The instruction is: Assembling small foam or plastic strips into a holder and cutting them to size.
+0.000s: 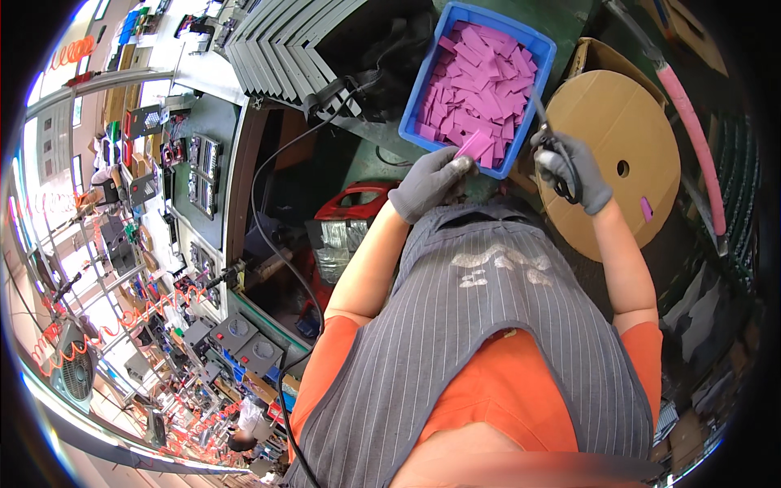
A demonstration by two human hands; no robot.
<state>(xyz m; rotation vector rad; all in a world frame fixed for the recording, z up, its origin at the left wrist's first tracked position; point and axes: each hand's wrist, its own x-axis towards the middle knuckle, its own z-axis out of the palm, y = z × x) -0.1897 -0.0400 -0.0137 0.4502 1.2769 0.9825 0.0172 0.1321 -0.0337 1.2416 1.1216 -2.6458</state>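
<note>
My left hand (pixel 429 184), in a grey glove, pinches a pink strip (pixel 474 145) between thumb and fingers at the near edge of a blue bin (pixel 415 102). Many flat pink pieces (pixel 480 77) fill that bin in a loose heap. To the right of the bin, my gloved right hand (pixel 576 169) is closed around the black handles of a pair of scissors (pixel 567 185). Their blades point up and away, beside the bin's right wall. Whether the blades are apart is hard to make out.
A large round cardboard disc (pixel 606 122) lies at right, with a small purple piece (pixel 647 209) on it. Beyond it runs a pink-wrapped pole (pixel 691 134). Grey metal panels (pixel 285 49) are stacked at far left; a black cable (pixel 260 183) hangs near a red case (pixel 354 199).
</note>
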